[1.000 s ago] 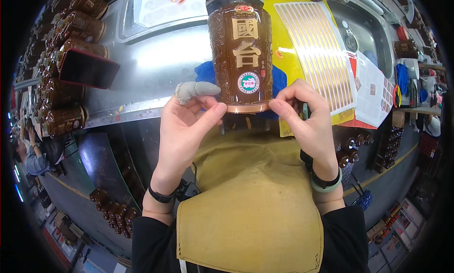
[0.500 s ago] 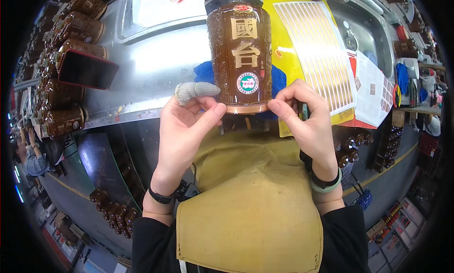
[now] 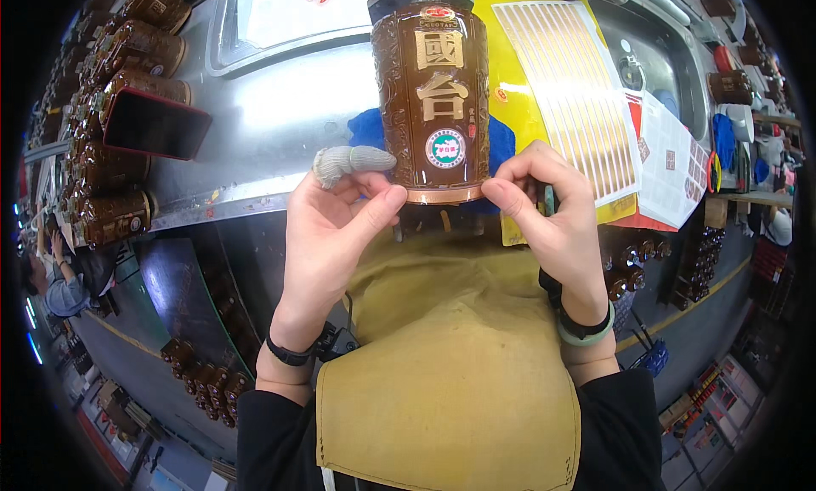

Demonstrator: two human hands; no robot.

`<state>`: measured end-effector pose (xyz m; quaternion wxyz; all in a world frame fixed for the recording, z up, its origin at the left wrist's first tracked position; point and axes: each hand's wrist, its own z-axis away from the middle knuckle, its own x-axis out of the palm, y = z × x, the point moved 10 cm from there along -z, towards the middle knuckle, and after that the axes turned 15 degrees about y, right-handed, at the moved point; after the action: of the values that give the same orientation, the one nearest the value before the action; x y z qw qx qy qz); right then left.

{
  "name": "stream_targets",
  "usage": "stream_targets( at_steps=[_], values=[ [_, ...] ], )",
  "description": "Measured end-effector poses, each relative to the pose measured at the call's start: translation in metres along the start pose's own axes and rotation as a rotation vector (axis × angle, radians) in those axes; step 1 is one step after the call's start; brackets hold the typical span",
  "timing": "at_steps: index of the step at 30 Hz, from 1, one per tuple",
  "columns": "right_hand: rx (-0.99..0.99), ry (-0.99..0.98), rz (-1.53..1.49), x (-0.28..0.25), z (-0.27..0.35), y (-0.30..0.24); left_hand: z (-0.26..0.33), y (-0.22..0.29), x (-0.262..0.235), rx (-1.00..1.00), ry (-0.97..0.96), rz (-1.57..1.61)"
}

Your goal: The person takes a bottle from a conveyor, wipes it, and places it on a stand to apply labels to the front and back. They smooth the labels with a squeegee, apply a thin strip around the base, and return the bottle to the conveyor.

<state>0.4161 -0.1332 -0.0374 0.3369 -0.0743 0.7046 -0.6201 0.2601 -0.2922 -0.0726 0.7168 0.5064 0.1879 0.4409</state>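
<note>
The bottle [image 3: 432, 104] lies on a blue cloth [image 3: 367, 127] at the steel bench [image 3: 255, 125] edge, base toward the person. The left hand [image 3: 336, 223] and right hand [image 3: 544, 210] pinch its base rim from either side. It is probably heavy, rigid, glazed and breakable; the embossed body offers surer grip than the smooth rim.

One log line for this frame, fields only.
left hand: thumb on base of brown embossed bottle | right hand: thumb at base rim | bottle: lying on metal table, over blue cloth
</note>
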Motion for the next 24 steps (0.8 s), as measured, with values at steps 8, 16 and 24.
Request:
stream_targets(
  at_steps=[8, 16, 24],
  values=[
    [-0.010, 0.000, 0.000, -0.0006, -0.0002, -0.0009, 0.0002, -0.0001, 0.0009, 0.000, -0.012, 0.003],
    [-0.016, 0.002, 0.002, -0.0006, -0.0003, -0.0018, 0.0002, -0.0015, 0.0005, -0.008, 0.004, 0.012],
    [0.016, -0.007, -0.016, 0.0011, -0.0008, 0.0019, -0.0004, 0.0004, 0.0015, 0.014, 0.002, -0.008]
  ],
)
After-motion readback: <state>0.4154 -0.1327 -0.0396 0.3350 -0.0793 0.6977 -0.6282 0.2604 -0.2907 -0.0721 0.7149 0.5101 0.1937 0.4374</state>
